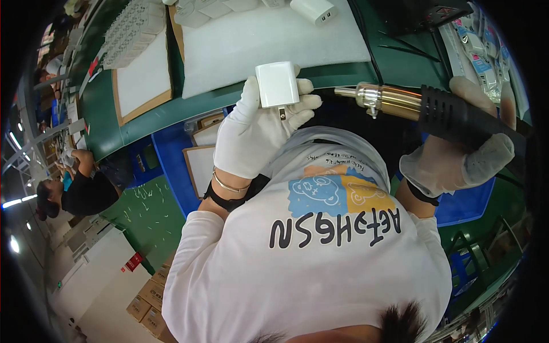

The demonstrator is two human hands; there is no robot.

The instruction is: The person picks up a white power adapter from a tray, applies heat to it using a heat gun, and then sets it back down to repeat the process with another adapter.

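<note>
A glossy white wall charger [277,84] lies across the fingers of my left hand [245,140], which wears a white glove and curls around it. The charger's metal prongs [282,114] point toward me. My right hand [457,166], in a thin pale glove, grips the ribbed black handle of a hot air gun [443,114]. Its brass-coloured barrel [397,102] ends in a narrow metal nozzle [345,91] that points left at the charger. A gap separates the nozzle from the charger.
A white foam sheet [274,51] covers part of the green bench [143,123]. Another white charger [314,10] lies on its far edge. Stacked white pieces [134,34] stand far left, bagged parts [480,51] far right. A blue bin [171,157] sits below; a co-worker [86,186] is at left.
</note>
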